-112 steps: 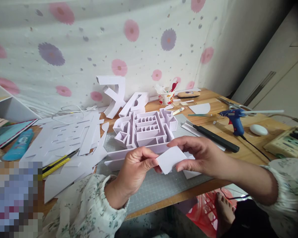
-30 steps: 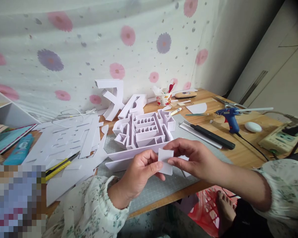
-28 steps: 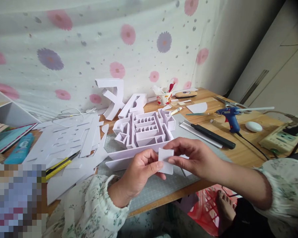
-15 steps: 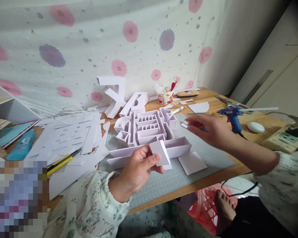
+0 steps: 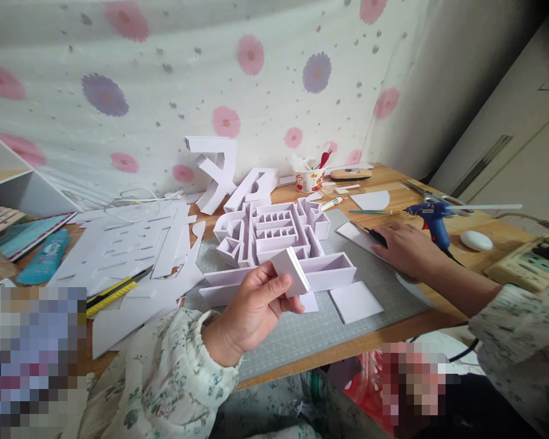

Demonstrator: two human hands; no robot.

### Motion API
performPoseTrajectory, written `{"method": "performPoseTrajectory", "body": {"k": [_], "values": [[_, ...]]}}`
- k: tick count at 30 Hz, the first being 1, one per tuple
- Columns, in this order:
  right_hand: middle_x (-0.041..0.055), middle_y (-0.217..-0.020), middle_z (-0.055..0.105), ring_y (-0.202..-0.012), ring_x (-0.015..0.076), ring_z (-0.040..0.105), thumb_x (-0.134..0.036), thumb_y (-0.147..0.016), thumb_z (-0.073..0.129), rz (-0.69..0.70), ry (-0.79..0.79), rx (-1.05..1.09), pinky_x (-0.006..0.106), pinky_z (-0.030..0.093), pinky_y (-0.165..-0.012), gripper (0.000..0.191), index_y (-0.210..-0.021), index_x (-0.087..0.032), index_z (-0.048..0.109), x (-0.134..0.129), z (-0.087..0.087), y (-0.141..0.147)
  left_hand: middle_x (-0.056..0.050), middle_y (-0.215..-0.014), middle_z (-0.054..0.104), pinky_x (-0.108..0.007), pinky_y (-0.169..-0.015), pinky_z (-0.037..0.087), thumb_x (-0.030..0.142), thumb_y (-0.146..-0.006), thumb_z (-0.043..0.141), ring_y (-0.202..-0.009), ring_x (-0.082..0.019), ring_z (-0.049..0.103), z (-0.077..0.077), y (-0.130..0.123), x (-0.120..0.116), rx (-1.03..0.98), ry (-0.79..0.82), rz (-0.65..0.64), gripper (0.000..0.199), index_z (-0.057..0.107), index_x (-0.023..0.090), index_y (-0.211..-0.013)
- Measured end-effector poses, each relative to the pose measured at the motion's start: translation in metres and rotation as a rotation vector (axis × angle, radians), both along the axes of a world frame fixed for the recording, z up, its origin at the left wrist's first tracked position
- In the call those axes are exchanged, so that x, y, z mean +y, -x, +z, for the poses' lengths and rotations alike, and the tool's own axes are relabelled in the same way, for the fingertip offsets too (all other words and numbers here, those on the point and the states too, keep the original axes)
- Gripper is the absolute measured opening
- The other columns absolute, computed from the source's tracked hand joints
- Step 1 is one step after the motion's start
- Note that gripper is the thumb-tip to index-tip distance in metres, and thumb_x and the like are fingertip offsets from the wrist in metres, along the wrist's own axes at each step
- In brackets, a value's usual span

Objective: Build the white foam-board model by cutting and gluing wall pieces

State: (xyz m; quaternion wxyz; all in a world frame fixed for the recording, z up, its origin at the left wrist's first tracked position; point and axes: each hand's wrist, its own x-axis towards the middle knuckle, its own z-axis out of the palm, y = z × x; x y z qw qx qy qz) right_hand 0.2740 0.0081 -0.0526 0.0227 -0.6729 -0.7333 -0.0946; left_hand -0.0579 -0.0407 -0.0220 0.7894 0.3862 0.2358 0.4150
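Observation:
My left hand (image 5: 260,299) is closed around a small stack of white foam board pieces (image 5: 289,271), raised above the grey cutting mat (image 5: 293,338) with its layered edge facing right. My right hand (image 5: 405,247) rests low at the mat's right side, its fingers curled on a slim black-handled tool (image 5: 377,236) with a thin tip; its exact kind is unclear. Under that tool lies a white strip (image 5: 354,235). Between the hands stands an assembled white foam board character (image 5: 274,244) with upright walls. A flat white square (image 5: 357,302) lies on the mat.
At the right are a blue glue gun (image 5: 432,219), a white oval object (image 5: 476,241) and a power strip (image 5: 515,265). Cut white sheets (image 5: 132,244) and a yellow utility knife (image 5: 116,292) lie left. Behind stand more white characters (image 5: 217,174) and a paper cup (image 5: 309,180).
My right hand has come down onto the black-handled tool and white strip. My left hand keeps hold of the foam board pieces, tilting them slightly. The view has shifted a little.

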Motion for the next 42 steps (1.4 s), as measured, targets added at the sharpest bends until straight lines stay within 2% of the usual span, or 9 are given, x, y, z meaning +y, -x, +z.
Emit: {"method": "performPoseTrajectory", "body": {"k": [4,13,17,19,22,25,28,33,42], "values": [[0.0223,-0.093,0.068,-0.089,0.0358,0.065,-0.027,-0.085,0.056,-0.009,-0.020,0.056,0.040,0.047,-0.074,0.025,-0.096,-0.008,0.068,0.003,-0.003,-0.010,0.000,-0.074,0.068,-0.020,-0.057,0.057,0.029,-0.074,0.080,-0.056,-0.008,0.062,0.002,0.000,-0.001,-0.019,0.010,0.006,0.025,0.067,0.015,-0.090],[0.0084,-0.065,0.065,-0.057,0.0195,0.061,-0.023,-0.077,0.066,0.013,-0.057,0.302,0.029,0.039,-0.051,0.008,-0.071,-0.018,0.065,0.002,0.000,-0.016,0.000,-0.071,0.069,-0.020,-0.057,0.057,0.027,-0.074,0.079,-0.054,-0.008,0.064,0.000,0.003,0.000,-0.052,0.015,-0.028,0.021,0.069,0.016,-0.089],[0.0045,-0.066,0.065,-0.056,0.0181,0.059,-0.025,-0.077,0.064,-0.023,-0.056,0.438,0.029,0.042,-0.050,0.005,-0.076,-0.021,0.063,-0.005,0.021,-0.008,-0.001,-0.070,0.071,-0.020,-0.058,0.058,0.026,-0.077,0.077,-0.054,-0.009,0.065,-0.001,0.003,0.001,-0.089,0.015,-0.069,0.019,0.069,0.015,-0.091],[0.0032,-0.069,0.065,-0.057,0.0177,0.058,-0.031,-0.081,0.062,0.018,0.001,0.631,0.029,0.043,-0.050,0.008,-0.082,-0.023,0.062,-0.016,0.035,0.002,-0.001,-0.069,0.071,-0.020,-0.058,0.058,0.025,-0.079,0.076,-0.055,-0.009,0.066,-0.002,0.003,0.001,-0.105,0.013,-0.088,0.018,0.069,0.015,-0.092],[0.0032,-0.075,0.066,-0.059,0.0181,0.058,-0.044,-0.087,0.057,0.167,0.223,1.025,0.029,0.045,-0.048,0.022,-0.098,-0.025,0.057,-0.040,0.055,0.025,-0.001,-0.069,0.071,-0.021,-0.059,0.058,0.024,-0.080,0.075,-0.055,-0.010,0.067,-0.002,0.003,0.001,-0.124,0.012,-0.106,0.016,0.069,0.015,-0.091],[0.0049,-0.091,0.066,-0.074,0.0177,0.061,-0.046,-0.091,0.055,0.393,0.388,1.166,0.029,0.053,-0.063,0.025,-0.103,-0.024,0.058,-0.061,0.071,0.051,-0.002,-0.072,0.072,-0.022,-0.059,0.058,0.024,-0.080,0.074,-0.055,-0.010,0.067,-0.003,0.004,0.001,-0.129,0.002,-0.114,0.014,0.069,0.015,-0.088],[0.0040,-0.090,0.064,-0.071,0.0146,0.059,-0.044,-0.095,0.051,0.479,0.404,1.165,0.026,0.052,-0.063,0.029,-0.110,-0.023,0.062,-0.074,0.082,0.072,-0.002,-0.071,0.072,-0.022,-0.059,0.059,0.025,-0.081,0.074,-0.054,-0.009,0.066,-0.005,0.005,0.001,-0.128,-0.012,-0.127,0.014,0.069,0.013,-0.087],[0.0031,-0.082,0.067,-0.068,0.0133,0.060,-0.041,-0.098,0.045,0.608,0.278,0.925,0.023,0.047,-0.061,0.036,-0.120,-0.020,0.064,-0.077,0.083,0.089,-0.001,-0.065,0.069,-0.021,-0.055,0.058,0.027,-0.080,0.075,-0.051,-0.010,0.064,-0.005,0.004,-0.001,-0.126,-0.025,-0.167,0.019,0.069,0.012,-0.089],[0.0028,-0.074,0.065,-0.062,0.0127,0.057,-0.040,-0.101,0.039,0.592,0.086,0.703,0.022,0.040,-0.057,0.035,-0.100,-0.017,0.065,-0.078,0.074,0.105,-0.001,-0.061,0.067,-0.021,-0.053,0.057,0.031,-0.079,0.076,-0.048,-0.011,0.063,-0.004,0.004,-0.004,-0.097,-0.064,-0.203,0.022,0.066,0.012,-0.086]]}}
